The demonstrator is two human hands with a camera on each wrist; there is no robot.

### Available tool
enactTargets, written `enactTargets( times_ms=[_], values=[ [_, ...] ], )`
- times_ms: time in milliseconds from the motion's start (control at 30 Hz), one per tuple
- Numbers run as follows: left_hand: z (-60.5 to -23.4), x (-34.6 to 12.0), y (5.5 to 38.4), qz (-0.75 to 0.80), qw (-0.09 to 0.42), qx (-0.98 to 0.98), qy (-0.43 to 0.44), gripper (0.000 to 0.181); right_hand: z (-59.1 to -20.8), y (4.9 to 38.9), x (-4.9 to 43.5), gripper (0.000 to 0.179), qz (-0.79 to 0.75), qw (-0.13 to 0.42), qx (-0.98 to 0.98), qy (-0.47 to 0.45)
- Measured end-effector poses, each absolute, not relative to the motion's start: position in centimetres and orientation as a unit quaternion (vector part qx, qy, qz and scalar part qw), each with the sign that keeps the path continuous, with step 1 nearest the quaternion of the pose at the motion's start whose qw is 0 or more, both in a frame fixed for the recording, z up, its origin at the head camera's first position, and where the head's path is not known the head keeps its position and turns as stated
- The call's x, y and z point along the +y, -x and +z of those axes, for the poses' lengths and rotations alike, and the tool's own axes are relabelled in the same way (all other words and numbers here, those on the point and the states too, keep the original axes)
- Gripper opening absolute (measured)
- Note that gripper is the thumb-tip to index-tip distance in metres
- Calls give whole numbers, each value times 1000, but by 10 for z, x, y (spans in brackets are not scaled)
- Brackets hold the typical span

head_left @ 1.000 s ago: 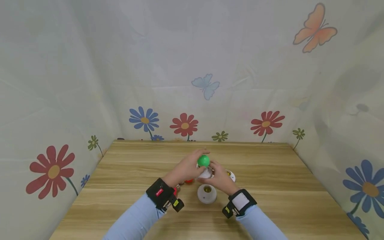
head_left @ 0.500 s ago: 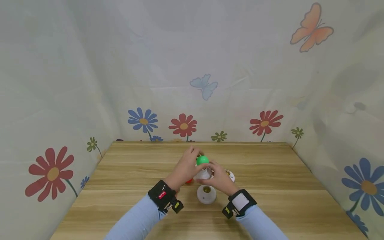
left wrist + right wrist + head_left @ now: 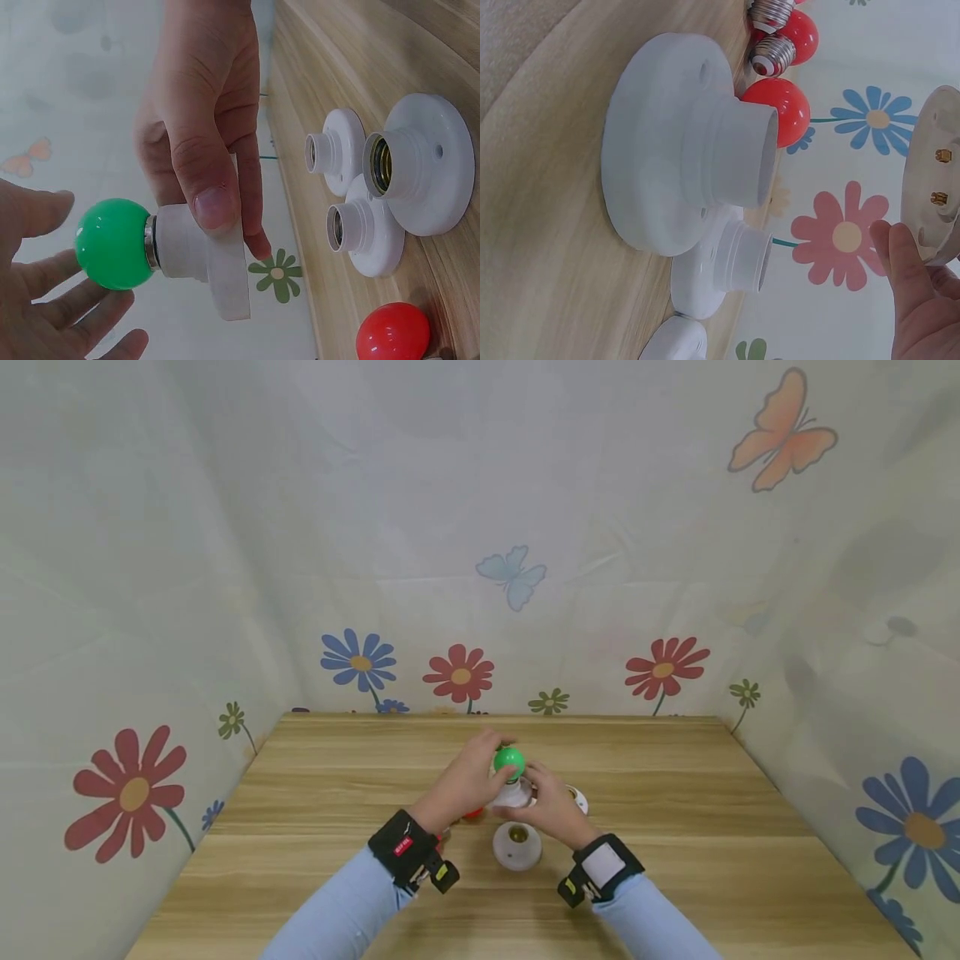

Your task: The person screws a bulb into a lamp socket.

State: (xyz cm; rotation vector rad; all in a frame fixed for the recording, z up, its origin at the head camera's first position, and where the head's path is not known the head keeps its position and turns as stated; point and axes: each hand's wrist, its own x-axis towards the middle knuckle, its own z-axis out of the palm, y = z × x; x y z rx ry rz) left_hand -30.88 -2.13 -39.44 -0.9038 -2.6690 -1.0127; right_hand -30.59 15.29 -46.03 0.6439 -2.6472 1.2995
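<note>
Right hand (image 3: 551,810) grips a socket (image 3: 184,244); left hand (image 3: 461,783), fingers (image 3: 105,315) loose, surrounds a green bulb (image 3: 111,244), likely best turned straight.

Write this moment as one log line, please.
Right hand: grips white round-based plastic socket; left hand: spread around green round bulb; bulb: in socket, metal band visible
</note>
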Motion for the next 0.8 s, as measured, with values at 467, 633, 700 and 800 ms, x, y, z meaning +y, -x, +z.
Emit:
enactTargets(
  times_ms=[467,633,700,800],
  values=[
    [-400,-20,309,-320,104,-907,253,49,-459,305,149,58,437,59,-875,-201],
    [-400,-20,310,-330,95,-906,247,46,-460,306,150,61,434,60,-875,-207],
    [-400,-20,309,-335,89,-905,247,44,-461,306,150,62,437,58,-872,-213],
    [-399,-20,308,-341,80,-901,254,42,-461,306,152,63,443,52,-869,-214]
  ],
)
